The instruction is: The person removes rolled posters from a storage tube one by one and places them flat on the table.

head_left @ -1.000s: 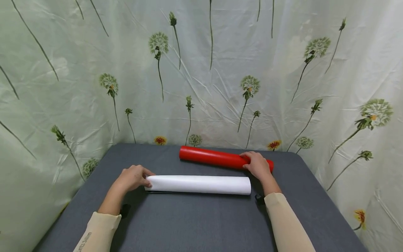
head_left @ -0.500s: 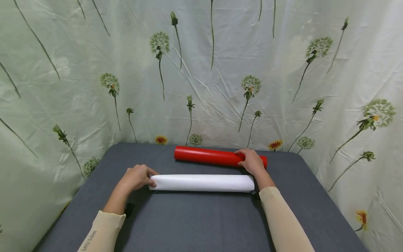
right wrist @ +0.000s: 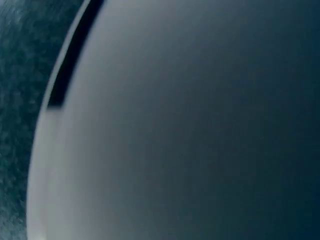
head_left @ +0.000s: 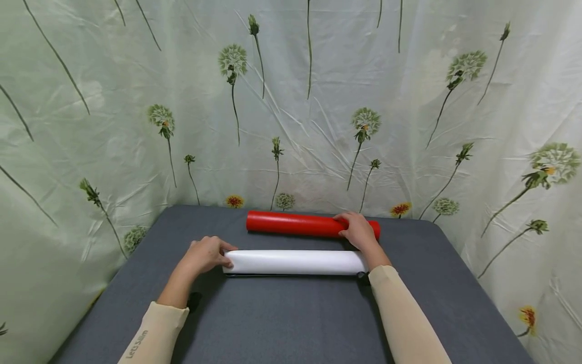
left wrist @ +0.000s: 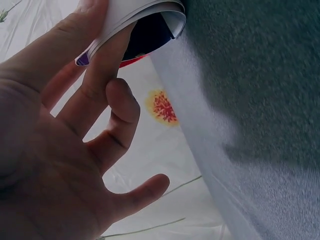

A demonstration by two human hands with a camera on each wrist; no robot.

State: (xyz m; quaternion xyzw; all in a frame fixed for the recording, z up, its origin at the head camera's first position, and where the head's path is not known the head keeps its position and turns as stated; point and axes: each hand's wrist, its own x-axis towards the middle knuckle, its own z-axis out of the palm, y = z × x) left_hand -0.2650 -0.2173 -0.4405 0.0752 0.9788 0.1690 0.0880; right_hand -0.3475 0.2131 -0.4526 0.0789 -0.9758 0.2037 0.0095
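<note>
White roll (head_left: 295, 262) lies across the bench (head_left: 282, 323), its 9 o'clock end pinched by the left hand (head_left: 204, 254), with a finger inside the hollow. Farther toward 12 o'clock, the red roll (head_left: 291, 224) lies near the far edge, gripped near its 3 o'clock end between the right hand's (head_left: 358, 231) thumb and fingers, before a flowered backdrop (head_left: 295, 116).

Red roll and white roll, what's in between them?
In the head view, just a strip of dark gray table shows between the red roll and the white roll, with the right hand over its right end.
</note>
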